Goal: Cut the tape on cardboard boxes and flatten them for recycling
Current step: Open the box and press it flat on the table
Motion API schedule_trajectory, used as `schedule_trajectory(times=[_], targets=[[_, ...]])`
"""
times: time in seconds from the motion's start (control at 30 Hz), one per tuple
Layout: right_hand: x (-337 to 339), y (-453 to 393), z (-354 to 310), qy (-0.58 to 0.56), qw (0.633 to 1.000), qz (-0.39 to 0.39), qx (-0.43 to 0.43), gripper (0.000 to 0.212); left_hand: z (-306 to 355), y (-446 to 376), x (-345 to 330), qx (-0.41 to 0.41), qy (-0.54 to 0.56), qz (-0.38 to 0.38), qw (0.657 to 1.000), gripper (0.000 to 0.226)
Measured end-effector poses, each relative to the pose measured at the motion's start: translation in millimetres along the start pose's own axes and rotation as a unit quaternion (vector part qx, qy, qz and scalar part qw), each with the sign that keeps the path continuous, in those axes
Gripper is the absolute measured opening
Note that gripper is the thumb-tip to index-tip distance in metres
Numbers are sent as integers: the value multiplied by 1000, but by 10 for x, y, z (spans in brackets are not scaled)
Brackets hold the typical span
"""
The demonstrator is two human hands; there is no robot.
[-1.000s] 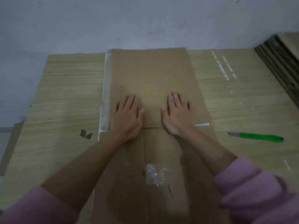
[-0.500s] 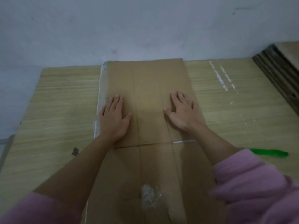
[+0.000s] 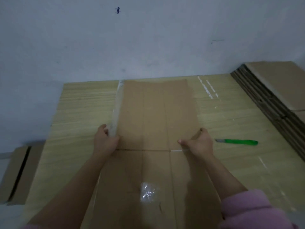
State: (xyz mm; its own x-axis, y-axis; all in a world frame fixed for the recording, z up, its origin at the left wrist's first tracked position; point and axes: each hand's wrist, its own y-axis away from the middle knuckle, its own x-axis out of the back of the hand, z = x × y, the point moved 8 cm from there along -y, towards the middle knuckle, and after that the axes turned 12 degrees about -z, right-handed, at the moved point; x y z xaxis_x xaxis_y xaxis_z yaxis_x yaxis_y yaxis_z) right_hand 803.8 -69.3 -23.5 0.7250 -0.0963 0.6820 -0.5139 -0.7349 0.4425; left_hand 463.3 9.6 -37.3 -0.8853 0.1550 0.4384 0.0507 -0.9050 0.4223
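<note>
A flattened brown cardboard box (image 3: pixel 153 116) lies lengthwise on the wooden table (image 3: pixel 79 116), running from the wall toward me. My left hand (image 3: pixel 105 140) grips its left edge, where a strip of clear tape (image 3: pixel 116 109) runs along the side. My right hand (image 3: pixel 198 142) grips the right edge, thumb on top. A crumpled piece of clear tape (image 3: pixel 147 193) sits on the near half of the box. The green-handled knife (image 3: pixel 237 142) lies on the table to the right of my right hand.
A stack of flattened cardboard (image 3: pixel 272 95) lies at the table's right side against the wall. Another piece of cardboard (image 3: pixel 14 174) lies below the table's left edge. White tape scraps (image 3: pixel 208 89) stick to the tabletop near the wall.
Both hands slid outward from pressing flat on the box's middle to its left and right edges, and the fingers now curl round those edges. The camera tilted up.
</note>
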Motion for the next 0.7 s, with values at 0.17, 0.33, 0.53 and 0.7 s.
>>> schedule_trajectory(times=[0.17,0.33,0.53,0.7], targets=[[-76,375,33,11,998,-7,58,65,-101,149,113,7,0,-59,998,52],[138,615,-52,39,994,79,68,37,210,329,20,-82,-45,-87,992,47],[806,675,-206,21,980,169,105,31,1058,447,-215,-192,-83,-107,972,44],[1619,572,-111,9,969,221,110,34,1898,667,-609,-313,-122,-126,933,45]])
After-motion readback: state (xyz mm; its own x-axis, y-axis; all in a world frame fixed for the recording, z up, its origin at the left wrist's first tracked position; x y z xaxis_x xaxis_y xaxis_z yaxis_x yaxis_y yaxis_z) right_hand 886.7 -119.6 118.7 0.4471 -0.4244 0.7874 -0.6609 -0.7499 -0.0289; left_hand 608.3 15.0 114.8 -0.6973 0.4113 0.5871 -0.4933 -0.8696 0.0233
